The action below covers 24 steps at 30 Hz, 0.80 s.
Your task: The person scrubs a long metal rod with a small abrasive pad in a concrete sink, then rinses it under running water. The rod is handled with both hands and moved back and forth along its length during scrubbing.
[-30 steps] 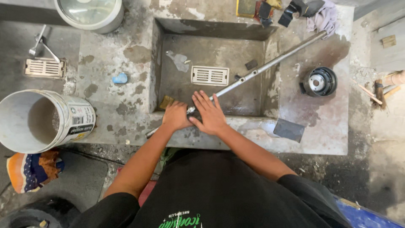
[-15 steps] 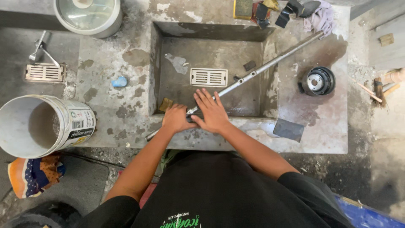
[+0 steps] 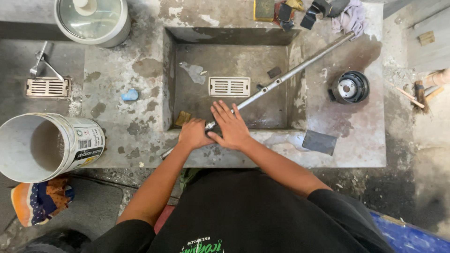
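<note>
A long metal rod [image 3: 281, 80] is laid slantwise across the concrete sink [image 3: 170, 75], its near end on the sink's front rim. That end is gripped by the closed left hand [image 3: 193, 133] and pressed under the flat, open-fingered right hand [image 3: 231, 126].

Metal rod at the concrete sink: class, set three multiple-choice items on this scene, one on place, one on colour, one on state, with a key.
1. Where does the metal rod lie?
A inside the bucket
B slanting across the sink basin
C on the floor

2. What colour is the small lump left of the basin?
A blue
B red
C yellow

3. How is the white bucket placed?
A upright
B upside down
C on its side

Key: B, it runs from both hands to the far right corner; A, it is pale blue; C, its open mouth faces sideways.
</note>
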Each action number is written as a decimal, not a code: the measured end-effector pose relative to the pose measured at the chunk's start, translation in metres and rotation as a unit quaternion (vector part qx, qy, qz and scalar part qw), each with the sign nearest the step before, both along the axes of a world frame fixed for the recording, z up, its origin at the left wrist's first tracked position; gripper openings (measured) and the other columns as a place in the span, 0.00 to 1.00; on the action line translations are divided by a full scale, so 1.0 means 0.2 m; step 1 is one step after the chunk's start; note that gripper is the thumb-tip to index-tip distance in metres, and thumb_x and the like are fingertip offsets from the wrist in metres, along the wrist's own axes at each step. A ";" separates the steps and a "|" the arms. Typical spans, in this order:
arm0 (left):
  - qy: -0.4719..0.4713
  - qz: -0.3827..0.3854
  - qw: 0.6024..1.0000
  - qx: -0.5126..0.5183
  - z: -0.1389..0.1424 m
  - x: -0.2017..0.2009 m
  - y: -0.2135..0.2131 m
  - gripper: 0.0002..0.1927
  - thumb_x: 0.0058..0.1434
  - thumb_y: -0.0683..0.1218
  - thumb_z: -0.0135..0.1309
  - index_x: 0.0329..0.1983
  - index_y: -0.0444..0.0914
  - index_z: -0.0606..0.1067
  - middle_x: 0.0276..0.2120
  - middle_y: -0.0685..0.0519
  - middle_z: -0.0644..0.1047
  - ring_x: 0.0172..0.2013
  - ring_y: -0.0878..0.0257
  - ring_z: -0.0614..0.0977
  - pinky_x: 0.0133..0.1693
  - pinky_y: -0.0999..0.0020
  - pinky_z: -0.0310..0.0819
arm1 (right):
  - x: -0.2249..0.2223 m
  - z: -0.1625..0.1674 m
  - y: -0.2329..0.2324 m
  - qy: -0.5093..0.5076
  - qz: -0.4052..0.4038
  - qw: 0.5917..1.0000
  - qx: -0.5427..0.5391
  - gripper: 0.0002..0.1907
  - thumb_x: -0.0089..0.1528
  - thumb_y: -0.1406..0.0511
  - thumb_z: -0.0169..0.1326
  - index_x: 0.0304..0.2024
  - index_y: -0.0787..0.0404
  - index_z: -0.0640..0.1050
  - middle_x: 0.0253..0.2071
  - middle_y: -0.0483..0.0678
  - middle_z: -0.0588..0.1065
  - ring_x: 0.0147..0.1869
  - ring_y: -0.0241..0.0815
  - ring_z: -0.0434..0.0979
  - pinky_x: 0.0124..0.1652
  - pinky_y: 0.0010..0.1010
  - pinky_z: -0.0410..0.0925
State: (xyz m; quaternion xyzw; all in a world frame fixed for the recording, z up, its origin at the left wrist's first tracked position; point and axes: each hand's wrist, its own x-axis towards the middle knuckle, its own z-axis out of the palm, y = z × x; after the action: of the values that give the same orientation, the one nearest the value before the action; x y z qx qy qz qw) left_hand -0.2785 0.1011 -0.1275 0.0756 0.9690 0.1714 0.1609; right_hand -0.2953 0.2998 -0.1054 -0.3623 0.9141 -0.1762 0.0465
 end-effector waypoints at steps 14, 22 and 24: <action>-0.050 -0.010 0.999 -0.005 0.06 -0.03 0.01 0.51 0.37 0.80 0.63 0.46 0.32 0.79 0.49 0.41 0.80 0.55 0.47 0.78 0.56 0.52 0.71 | -0.08 -0.03 0.12 -0.008 -0.045 0.999 0.002 0.47 0.66 0.43 0.45 0.74 0.68 0.55 0.78 0.57 0.50 0.83 0.55 0.44 0.73 0.57 0.40; -0.051 0.008 0.999 0.003 0.07 -0.03 0.00 0.52 0.36 0.80 0.62 0.45 0.32 0.79 0.48 0.42 0.80 0.55 0.46 0.78 0.56 0.50 0.70 | 0.05 -0.01 0.29 -0.018 0.035 0.999 0.033 0.47 0.65 0.43 0.44 0.75 0.66 0.54 0.79 0.57 0.50 0.82 0.54 0.44 0.73 0.54 0.40; -0.067 0.006 0.998 -0.008 0.08 -0.04 0.00 0.51 0.37 0.81 0.61 0.44 0.32 0.80 0.47 0.42 0.81 0.55 0.48 0.78 0.57 0.51 0.71 | -0.03 -0.03 0.30 -0.010 -0.010 1.000 0.009 0.48 0.65 0.43 0.44 0.75 0.69 0.53 0.78 0.59 0.50 0.82 0.56 0.44 0.74 0.54 0.41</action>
State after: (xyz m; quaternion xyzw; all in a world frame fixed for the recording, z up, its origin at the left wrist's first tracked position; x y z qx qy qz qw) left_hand -0.2865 0.1019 -0.1125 0.0569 0.9577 0.1697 0.2254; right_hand -0.3016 0.3600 -0.1122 -0.3507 0.9188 -0.1722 0.0569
